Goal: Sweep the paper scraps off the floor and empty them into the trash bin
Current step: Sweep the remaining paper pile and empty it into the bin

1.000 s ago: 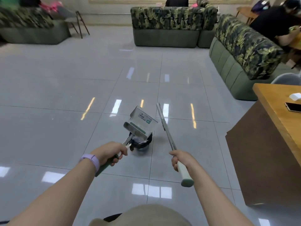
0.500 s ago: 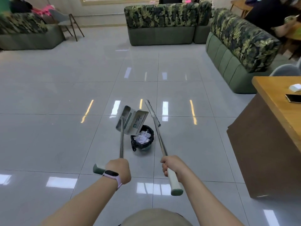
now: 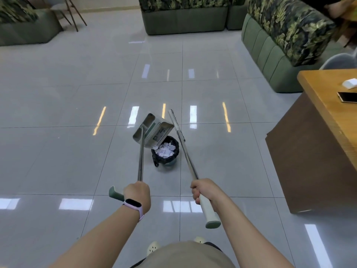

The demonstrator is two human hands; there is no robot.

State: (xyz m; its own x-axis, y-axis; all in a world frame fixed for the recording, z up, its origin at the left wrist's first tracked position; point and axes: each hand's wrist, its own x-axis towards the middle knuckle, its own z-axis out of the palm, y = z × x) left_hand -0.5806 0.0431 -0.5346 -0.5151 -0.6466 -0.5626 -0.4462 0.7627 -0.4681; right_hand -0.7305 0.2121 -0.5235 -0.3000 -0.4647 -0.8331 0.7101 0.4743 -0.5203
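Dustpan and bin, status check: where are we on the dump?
Left hand grips dustpan handle, right hand grips broom handle. Dustpan tipped over trash bin, paper scraps inside. Nothing blocking.

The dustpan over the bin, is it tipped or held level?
Tipped. The dustpan tilts with its mouth angled down over the trash bin, where white paper scraps lie inside.

Green leaf-patterned upholstered sofas (image 3: 286,33) along far side. Wooden table (image 3: 326,105) at right; dark smartphone (image 3: 346,97) and small white case (image 3: 349,83) on top.
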